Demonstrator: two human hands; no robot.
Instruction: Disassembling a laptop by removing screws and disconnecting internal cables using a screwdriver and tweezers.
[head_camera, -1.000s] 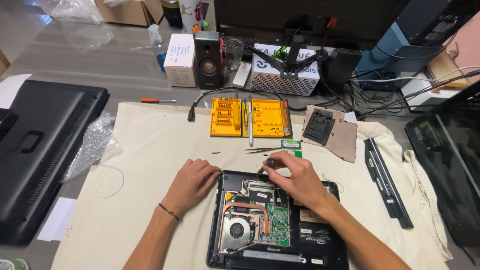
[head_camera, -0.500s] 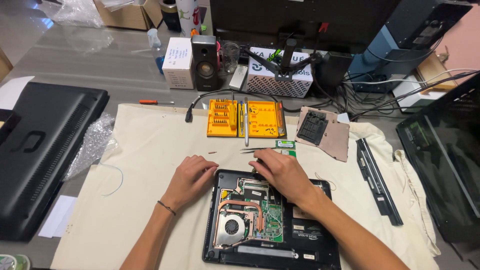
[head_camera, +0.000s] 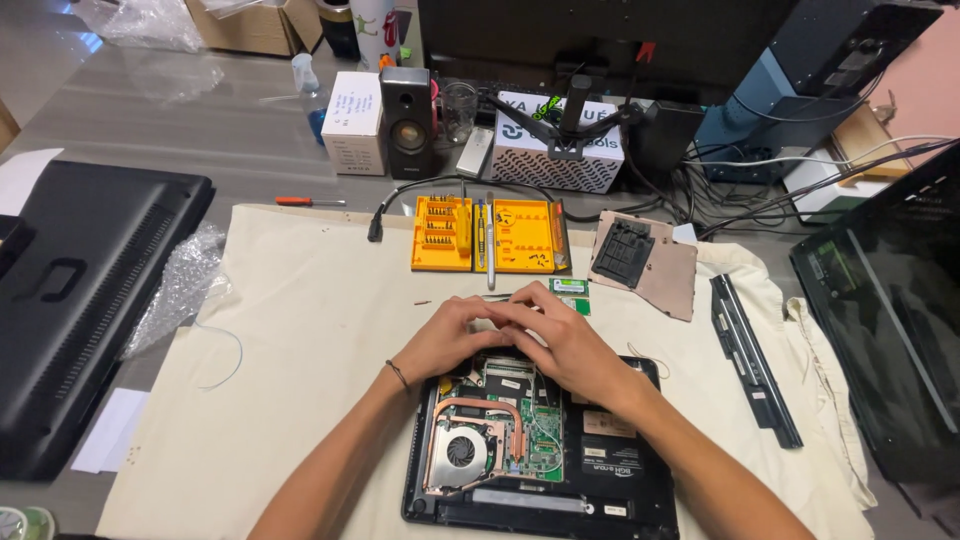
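- Black plastic and bare copper mark the opened laptop base, which lies in the lower middle of the frame on a cream cloth.
- Its upper edge is covered by both hands, which are brought together there, fingertips meeting.
- The left hand is laid over the upper left corner of the base, fingers curled down; a dark band is worn at the wrist.
- The right hand is laid over the upper middle of the base, fingers bent; whether anything is pinched beneath cannot be told.
- A copper heat pipe and round fan are seen just below the left hand, a green circuit board below the right.
- An orange screwdriver bit case is seen above the hands, well apart from them.
- A long black battery is seen at the right on the cloth.
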